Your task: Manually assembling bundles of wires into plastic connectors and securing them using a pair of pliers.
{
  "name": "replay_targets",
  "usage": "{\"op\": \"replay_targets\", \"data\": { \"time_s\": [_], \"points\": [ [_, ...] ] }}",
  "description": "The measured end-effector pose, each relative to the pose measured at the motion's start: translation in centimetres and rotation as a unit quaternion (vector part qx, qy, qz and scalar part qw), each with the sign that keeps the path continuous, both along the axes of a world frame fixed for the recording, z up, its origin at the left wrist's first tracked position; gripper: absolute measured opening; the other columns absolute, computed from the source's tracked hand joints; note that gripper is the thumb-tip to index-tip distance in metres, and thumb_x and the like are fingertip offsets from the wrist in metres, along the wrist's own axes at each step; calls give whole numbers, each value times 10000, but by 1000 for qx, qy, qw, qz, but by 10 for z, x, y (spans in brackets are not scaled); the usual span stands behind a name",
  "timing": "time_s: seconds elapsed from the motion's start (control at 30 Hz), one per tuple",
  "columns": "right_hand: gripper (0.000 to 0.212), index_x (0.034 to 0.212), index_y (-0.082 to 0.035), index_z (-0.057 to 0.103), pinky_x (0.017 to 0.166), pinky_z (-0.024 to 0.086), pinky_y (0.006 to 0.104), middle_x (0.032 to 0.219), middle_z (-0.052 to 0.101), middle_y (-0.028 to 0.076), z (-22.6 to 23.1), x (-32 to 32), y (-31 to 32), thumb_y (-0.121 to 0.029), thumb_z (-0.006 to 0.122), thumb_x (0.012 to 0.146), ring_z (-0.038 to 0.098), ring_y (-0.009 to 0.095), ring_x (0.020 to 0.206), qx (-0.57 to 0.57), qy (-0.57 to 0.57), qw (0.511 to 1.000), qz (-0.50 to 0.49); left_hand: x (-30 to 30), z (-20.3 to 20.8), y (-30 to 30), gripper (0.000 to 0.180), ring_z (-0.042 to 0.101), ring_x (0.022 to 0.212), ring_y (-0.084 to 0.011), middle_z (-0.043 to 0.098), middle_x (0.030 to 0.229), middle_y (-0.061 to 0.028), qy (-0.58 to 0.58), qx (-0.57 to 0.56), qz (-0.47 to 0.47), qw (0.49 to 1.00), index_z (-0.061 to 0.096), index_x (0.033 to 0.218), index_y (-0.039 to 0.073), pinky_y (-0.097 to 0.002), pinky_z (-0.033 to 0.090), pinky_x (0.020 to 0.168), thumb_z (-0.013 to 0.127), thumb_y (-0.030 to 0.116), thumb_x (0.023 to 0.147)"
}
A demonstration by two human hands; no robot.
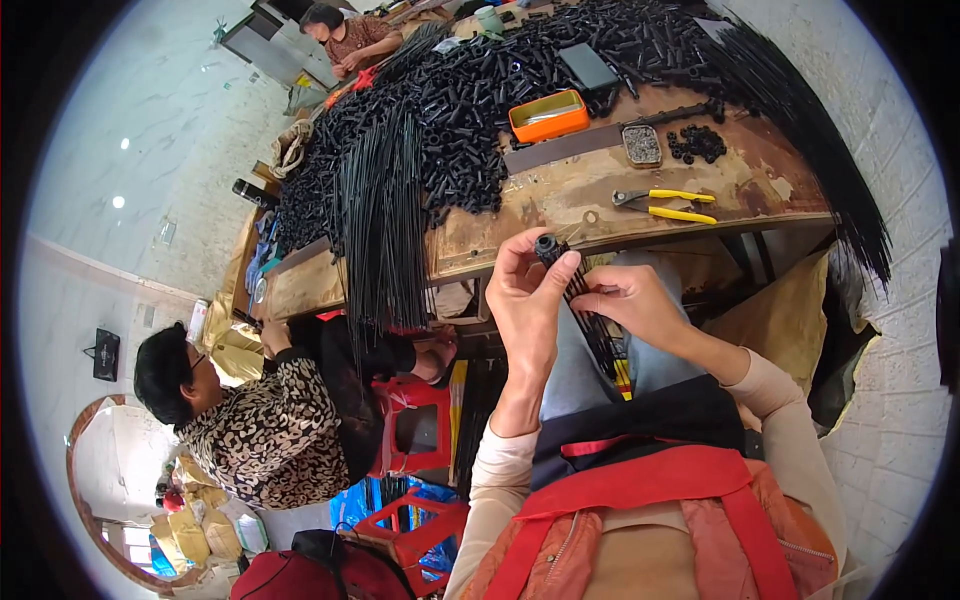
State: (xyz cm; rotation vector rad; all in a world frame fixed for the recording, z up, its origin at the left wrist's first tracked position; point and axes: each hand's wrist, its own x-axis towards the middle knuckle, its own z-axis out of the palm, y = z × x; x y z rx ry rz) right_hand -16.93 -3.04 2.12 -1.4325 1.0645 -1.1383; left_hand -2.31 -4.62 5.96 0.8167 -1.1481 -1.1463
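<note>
Upright in front of my lap is what looks like a folded umbrella frame, thin black ribs gathered at a round black hub. My left hand grips it just under the hub, thumb pressed against the side. Lower down, the pinched fingers of my right hand hold the ribs from the right. A yellow and red piece shows at the lower end. Beyond my hands, pliers with yellow handles lie on the wooden table, near a small tin of tiny metal bits.
Short black tubes are heaped over the table. Long black rods overhang its edge in a left bundle and a right bundle. Small black rings and an orange box lie nearby. One person sits left, another far off.
</note>
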Motion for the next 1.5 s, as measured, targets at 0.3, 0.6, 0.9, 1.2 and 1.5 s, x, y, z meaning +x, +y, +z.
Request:
{"op": "replay_targets", "data": {
  "time_s": [0.3, 0.6, 0.9, 1.2, 1.5],
  "points": [
    [99, 851, 24, 684, 606, 462, 218, 744, 650, 7, -18, 3, -8, -8, 751, 787, 570, 40, 709, 16, -28, 999, 13, 12, -10, -11, 273, 587, 861, -97, 635, 964, -48, 19, 18, -148, 989, 595, 1167, 1, -244, 474, 818, 626, 152, 942],
    [219, 724, -31, 593, 511, 444, 338, 594, 541, 83, -39, -1, -20, -169, 756, 773, 569, 224, 531, -263, 290, 919, -53, -13, -39, -21, 304, 386, 687, -52, 470, 831, 15, -21, -20, -55, 998, 465, 1287, 17, -178, 351, 612, 415, 186, 1039],
    [340, 1039, -54, 599, 863, 434, 405, 968, 537, 117, -34, -116, -69, -218, 730, 770, 519, 304, 973, -282, 568, 754, -171, -5, -39, -22, 282, 377, 632, -56, 448, 757, 10, -54, -6, -26, 998, 507, 1195, -11, -214, 297, 561, 441, 210, 1034],
    [321, 1079, 5, 538, 830, 432, 335, 965, 523, 121, -37, -132, -81, -231, 629, 882, 537, 233, 908, -185, 336, 920, -75, 10, -26, 13, 141, 460, 661, -52, 520, 767, 8, 28, 45, -170, 984, 464, 997, 57, -203, 393, 603, 590, 106, 956],
    [332, 1243, -28, 535, 796, 464, 339, 1001, 560, 164, 25, -79, 20, -121, 544, 925, 581, 235, 897, -192, 315, 929, 33, 9, -24, 36, 217, 420, 690, -39, 487, 807, 33, -25, 5, -107, 994, 561, 1062, 35, -191, 348, 609, 668, 149, 912]
  ]
}}
